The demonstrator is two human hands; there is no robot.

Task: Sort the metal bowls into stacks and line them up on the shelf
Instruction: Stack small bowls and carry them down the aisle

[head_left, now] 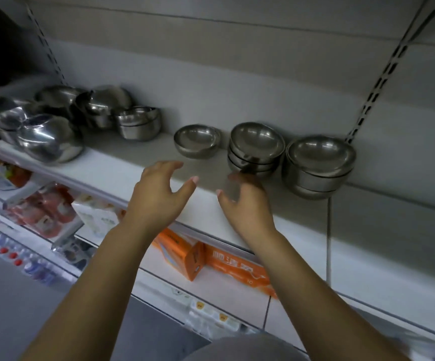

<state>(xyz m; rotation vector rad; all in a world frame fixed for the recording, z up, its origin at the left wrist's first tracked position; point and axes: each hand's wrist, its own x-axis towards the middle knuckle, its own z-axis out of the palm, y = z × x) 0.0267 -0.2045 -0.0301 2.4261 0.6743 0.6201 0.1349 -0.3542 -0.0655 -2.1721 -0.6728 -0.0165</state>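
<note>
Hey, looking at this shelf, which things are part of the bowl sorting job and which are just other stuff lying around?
Part of the job:
- jumbled metal bowls on the left
- short stack
- single bowl
- middle stack
- right stack
- shelf
- left hand and right hand, both empty

Not part of it:
- orange boxes on the shelf below
- red packets

Bowls along the shelf, hands in front.

On the shelf [112, 175], a jumbled cluster of bowls [55, 123] sits at left; to its right come a low stack [197, 140], a taller stack [255, 147], then the rightmost stack [317, 165]. The left hand [159, 196] and right hand [245, 201] hover before the middle stacks. Orange boxes [211, 259] lie on the shelf below.
</note>
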